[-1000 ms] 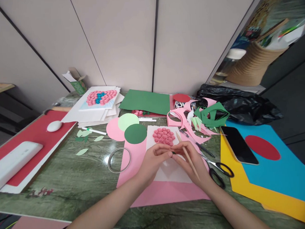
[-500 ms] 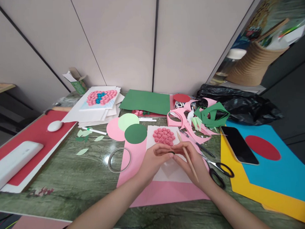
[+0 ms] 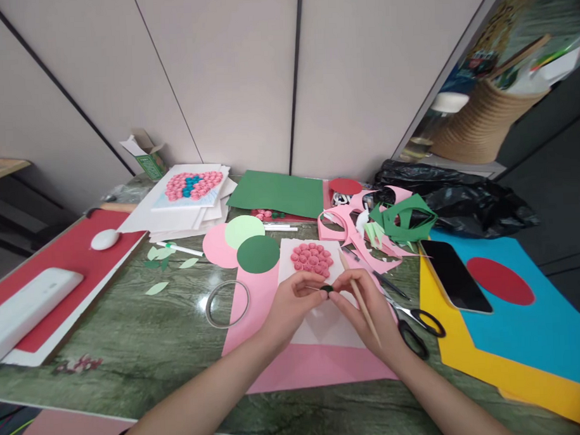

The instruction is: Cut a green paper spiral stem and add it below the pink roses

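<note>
Both my hands meet over a white card (image 3: 322, 324) that lies on a pink sheet (image 3: 299, 363). My left hand (image 3: 293, 303) pinches a small dark green paper coil (image 3: 326, 289) with thumb and fingertips. From the other side, my right hand (image 3: 364, 304) pinches the same coil, and a thin wooden stick (image 3: 359, 297) lies tucked along its fingers, pointing away from me. A cluster of pink paper coils (image 3: 312, 258) is stuck on the card just beyond my fingers.
Scissors (image 3: 410, 321) and a black phone (image 3: 454, 275) on yellow and blue sheets (image 3: 536, 336) lie to the right. Paper circles (image 3: 257, 253), a tape ring (image 3: 226, 303), green leaf cutouts, pink scraps (image 3: 352, 231), a finished coil card (image 3: 192, 185), a mouse (image 3: 103, 239) and a keyboard (image 3: 27, 306) lie around.
My fingers have shifted slightly, and the dark green coil now shows more plainly between both hands' fingertips. The wooden stick has tilted a little to the right.
</note>
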Tool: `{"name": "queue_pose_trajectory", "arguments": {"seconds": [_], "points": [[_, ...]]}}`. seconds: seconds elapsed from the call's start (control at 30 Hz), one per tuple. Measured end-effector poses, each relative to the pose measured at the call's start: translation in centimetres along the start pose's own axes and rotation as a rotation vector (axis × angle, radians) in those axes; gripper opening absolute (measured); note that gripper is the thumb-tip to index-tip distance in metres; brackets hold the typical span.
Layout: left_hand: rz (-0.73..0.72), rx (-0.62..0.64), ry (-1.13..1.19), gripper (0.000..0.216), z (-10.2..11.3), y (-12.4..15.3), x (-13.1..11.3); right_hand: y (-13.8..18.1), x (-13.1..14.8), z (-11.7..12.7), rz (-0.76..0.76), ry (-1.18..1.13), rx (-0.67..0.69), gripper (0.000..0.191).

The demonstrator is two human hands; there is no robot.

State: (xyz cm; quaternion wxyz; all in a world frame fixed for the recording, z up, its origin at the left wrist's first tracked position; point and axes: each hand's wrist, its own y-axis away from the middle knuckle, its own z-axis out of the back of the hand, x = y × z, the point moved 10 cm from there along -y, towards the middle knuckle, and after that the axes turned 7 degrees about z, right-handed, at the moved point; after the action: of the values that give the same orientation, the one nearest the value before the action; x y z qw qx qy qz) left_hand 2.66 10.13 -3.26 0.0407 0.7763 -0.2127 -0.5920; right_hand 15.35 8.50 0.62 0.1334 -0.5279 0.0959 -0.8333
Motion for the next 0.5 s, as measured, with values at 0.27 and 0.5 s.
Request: {"name": "queue_pose_trajectory", "arguments": {"seconds": [0.27, 0.5], "points": [[0.026, 0.004, 0.026, 0.019, -0.1, -0.1, 0.1, 0.0, -0.5, -0.8, -0.042, -0.192, 0.034, 0.025], [0.035, 0.006, 0.051, 0.016, -0.1, 0.1, 0.0, 0.0, -1.6, -0.9, -0.153, -0.321, 0.039, 0.022]]}}
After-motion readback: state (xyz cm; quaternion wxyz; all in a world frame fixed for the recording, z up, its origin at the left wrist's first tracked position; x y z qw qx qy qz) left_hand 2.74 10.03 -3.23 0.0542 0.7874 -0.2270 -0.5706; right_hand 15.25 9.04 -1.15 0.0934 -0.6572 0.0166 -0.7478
